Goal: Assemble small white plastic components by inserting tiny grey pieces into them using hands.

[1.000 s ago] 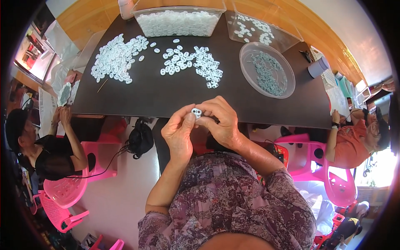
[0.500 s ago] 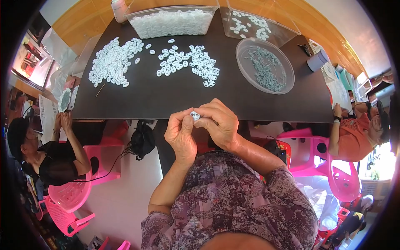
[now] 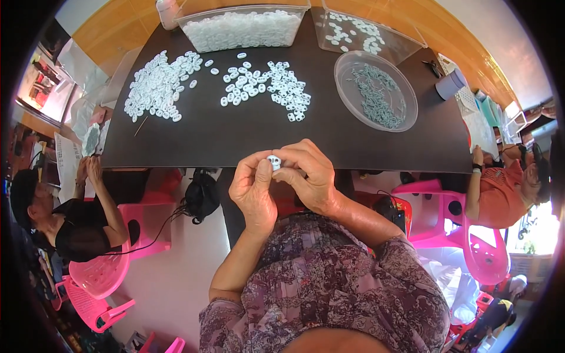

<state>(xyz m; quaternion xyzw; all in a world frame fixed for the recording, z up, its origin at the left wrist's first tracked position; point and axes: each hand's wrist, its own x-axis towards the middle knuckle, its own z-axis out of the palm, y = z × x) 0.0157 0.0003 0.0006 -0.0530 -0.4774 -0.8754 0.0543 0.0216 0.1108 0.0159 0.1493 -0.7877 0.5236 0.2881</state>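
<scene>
A small white plastic piece with dark holes [image 3: 274, 160] is pinched between the fingertips of both hands, just off the table's near edge. My left hand [image 3: 254, 188] grips it from the left with thumb and forefinger, the thumb lying upright in front. From the right, my right hand [image 3: 309, 176] closes on it with thumb and bent fingers. Beyond the hands, on the dark table [image 3: 223, 141], lie a heap of white oval pieces [image 3: 159, 88], a looser group of similar ovals [image 3: 242, 88] and a cluster of squarish two-holed white pieces [image 3: 289, 91].
A round clear tray [image 3: 347, 109] holds many small grey-green slender parts [image 3: 379, 97]. Behind stand a full clear bin [image 3: 235, 47] and a sparsely filled one [image 3: 406, 50]. A thin stick [image 3: 140, 126] and a grey cup [image 3: 450, 86] lie either side. People sit left [image 3: 82, 229] and right [image 3: 500, 194].
The white piece is slightly turned between my fingertips, with its holes facing differently. Both hands have otherwise barely moved.
</scene>
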